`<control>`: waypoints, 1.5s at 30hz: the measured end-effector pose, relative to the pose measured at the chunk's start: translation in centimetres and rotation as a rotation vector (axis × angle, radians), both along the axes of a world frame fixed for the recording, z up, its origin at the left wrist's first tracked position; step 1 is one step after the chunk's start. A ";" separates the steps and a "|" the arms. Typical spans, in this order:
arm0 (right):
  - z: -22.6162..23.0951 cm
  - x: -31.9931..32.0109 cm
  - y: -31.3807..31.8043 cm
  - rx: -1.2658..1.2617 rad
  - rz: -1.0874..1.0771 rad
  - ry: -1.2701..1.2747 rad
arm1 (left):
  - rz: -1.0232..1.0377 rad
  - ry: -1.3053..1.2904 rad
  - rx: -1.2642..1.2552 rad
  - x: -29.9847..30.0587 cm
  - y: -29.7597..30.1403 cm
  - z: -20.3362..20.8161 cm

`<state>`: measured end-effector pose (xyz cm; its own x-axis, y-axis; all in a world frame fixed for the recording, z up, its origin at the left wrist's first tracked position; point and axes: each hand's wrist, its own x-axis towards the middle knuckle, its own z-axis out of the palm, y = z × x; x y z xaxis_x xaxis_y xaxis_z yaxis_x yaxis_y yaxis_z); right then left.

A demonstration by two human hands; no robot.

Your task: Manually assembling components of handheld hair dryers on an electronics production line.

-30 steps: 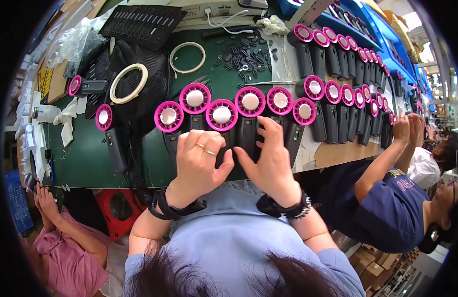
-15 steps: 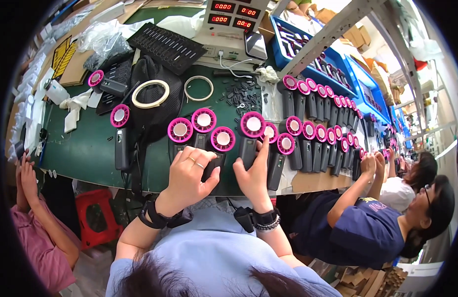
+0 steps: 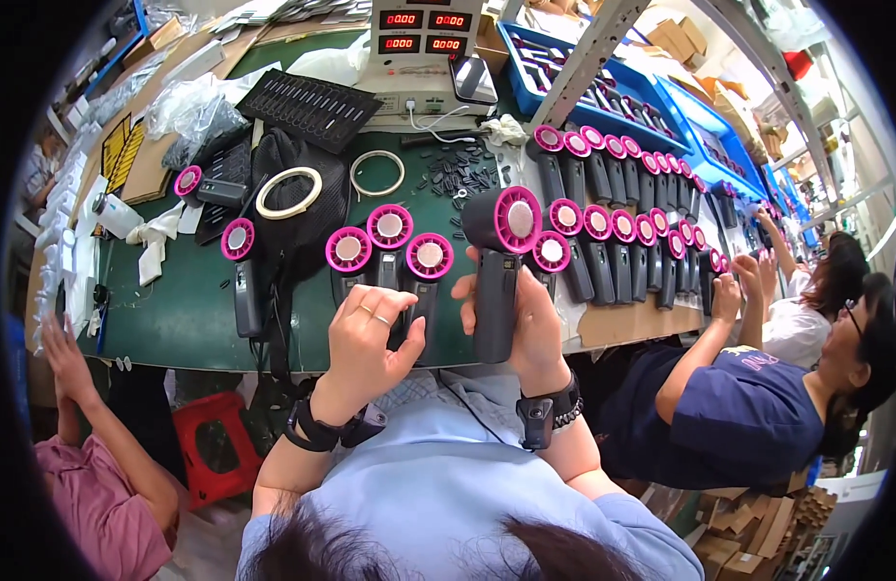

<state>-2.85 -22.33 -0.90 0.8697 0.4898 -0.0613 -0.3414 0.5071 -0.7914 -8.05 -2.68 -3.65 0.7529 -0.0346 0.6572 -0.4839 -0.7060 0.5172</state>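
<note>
Handheld fan (image 3: 496, 276), one, black handle, black head with pink ring and silver centre: raised above the near edge of the green table (image 3: 177, 324), head uppermost. Clock directions run from this fan, twelve being the far side

Right hand (image 3: 535, 329): closed around the handle, fingertips showing on its left side, palm on its right

Left hand (image 3: 363, 339): at eight o'clock, fingers half bent, thumb apart, nothing visibly held; two rings worn. Contact with the handle beneath its fingertips: cannot be told

Group of three fans (image 3: 390, 225): same kind, between nine and ten o'clock, just beside the left hand

Single fan (image 3: 552, 251): two o'clock, partly hidden by the right hand

Fans in two rows (image 3: 623, 227): two to three o'clock, many

Lone fan (image 3: 245, 290): nine o'clock, well apart

Tape rolls (image 3: 402, 173), two: ten to eleven o'clock

Small black parts (image 3: 458, 172), scattered: eleven o'clock

Phone (image 3: 473, 79): twelve o'clock

Blue trays (image 3: 525, 87): one o'clock, filled

Co-worker in navy shirt (image 3: 734, 416): four o'clock

Red stool (image 3: 182, 436): eight o'clock
</note>
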 end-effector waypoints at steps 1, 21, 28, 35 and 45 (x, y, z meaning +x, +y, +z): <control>-0.4 0.1 -0.1 0.076 0.032 0.034 | 0.006 -0.001 0.006 -0.1 0.0 -0.1; -1.7 -0.3 0.1 -0.111 -0.036 -0.054 | -0.031 0.039 -0.037 0.6 -0.5 0.5; -1.9 -0.4 0.4 -0.066 0.039 0.018 | -0.157 0.022 -0.139 4.0 -0.4 4.7; -2.1 -0.6 0.8 -0.087 0.060 0.016 | -0.526 0.173 -0.212 8.9 -1.3 3.7; -2.6 -0.4 1.2 -0.101 0.076 0.018 | -0.574 0.272 -0.455 9.5 -1.8 2.3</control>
<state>-3.21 -21.14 -3.53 0.8287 0.5446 -0.1291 -0.3906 0.3975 -0.8303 1.43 -4.49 -1.34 0.8355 -0.2390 0.4948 -0.5236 -0.0731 0.8488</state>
